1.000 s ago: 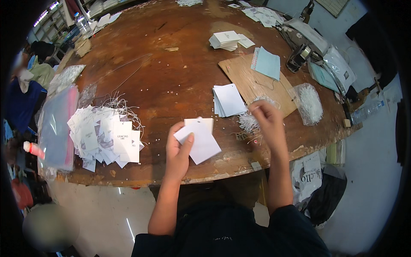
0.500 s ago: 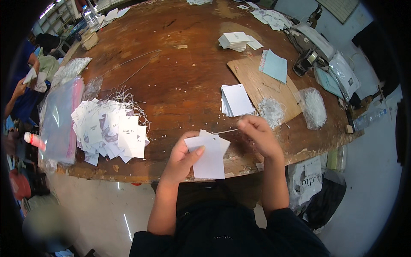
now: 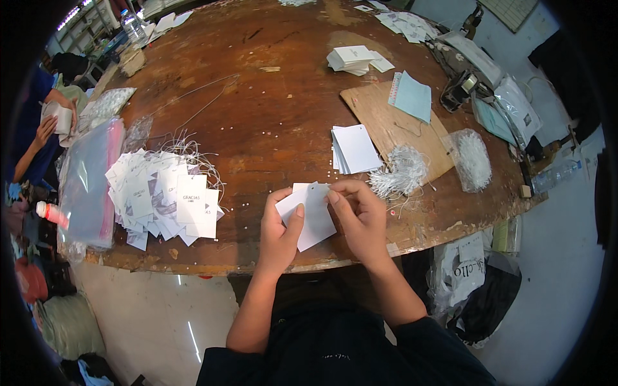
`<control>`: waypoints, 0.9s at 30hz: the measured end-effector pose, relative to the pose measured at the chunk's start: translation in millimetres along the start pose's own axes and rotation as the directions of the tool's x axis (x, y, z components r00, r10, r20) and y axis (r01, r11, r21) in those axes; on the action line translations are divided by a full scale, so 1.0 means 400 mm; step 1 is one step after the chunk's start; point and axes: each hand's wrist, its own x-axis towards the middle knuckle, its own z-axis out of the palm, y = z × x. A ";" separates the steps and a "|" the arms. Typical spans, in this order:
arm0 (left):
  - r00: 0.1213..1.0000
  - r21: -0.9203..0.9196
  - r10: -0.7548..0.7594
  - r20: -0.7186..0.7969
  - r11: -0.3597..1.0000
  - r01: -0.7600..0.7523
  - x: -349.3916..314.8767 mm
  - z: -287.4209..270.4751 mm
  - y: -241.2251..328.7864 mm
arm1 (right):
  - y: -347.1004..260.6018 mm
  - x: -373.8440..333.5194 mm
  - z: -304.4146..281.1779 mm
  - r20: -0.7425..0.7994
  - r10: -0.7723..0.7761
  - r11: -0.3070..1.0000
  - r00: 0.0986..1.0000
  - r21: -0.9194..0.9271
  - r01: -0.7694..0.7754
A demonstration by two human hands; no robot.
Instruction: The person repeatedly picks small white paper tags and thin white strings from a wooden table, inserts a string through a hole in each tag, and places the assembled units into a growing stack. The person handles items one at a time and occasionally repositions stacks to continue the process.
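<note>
- The white hang tags (image 3: pixel 309 225) lie between both hands; the left hand (image 3: pixel 280 233) clamps them, thumb on the front, fingers behind.
- The top tag's long axis runs away from the wearer, far end leaning left; its punched hole sits at the far right corner, nearer the right hand (image 3: pixel 358 215).
- The right thumb and forefinger meet at the tags' right edge, just beside that hole; whether they pinch card or cord, I cannot tell.
- Right of the grip and slightly beyond lies the white string bundle (image 3: pixel 407 166); nearer, beyond the right hand, the blank tag stack (image 3: pixel 356 150).
- Well left: the strung tag pile (image 3: pixel 164 196).
- Beyond, the wooden tabletop (image 3: pixel 257 106) gives room; its edge runs just wearer-side.
</note>
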 end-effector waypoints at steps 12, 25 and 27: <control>0.998 0.059 0.066 -0.015 0.996 -0.065 -0.013 0.003 -0.005 | -0.022 -0.002 0.031 -0.024 -0.203 0.945 0.979 -0.268 0.190; 0.829 0.673 0.504 0.242 0.528 -0.518 -0.012 -0.007 0.033 | -0.015 0.009 0.012 0.049 -0.034 0.992 0.998 -0.122 0.040; 0.697 0.789 0.613 0.371 0.188 -0.585 -0.003 -0.014 0.043 | -0.019 0.007 0.001 0.156 0.328 0.910 0.932 0.214 -0.356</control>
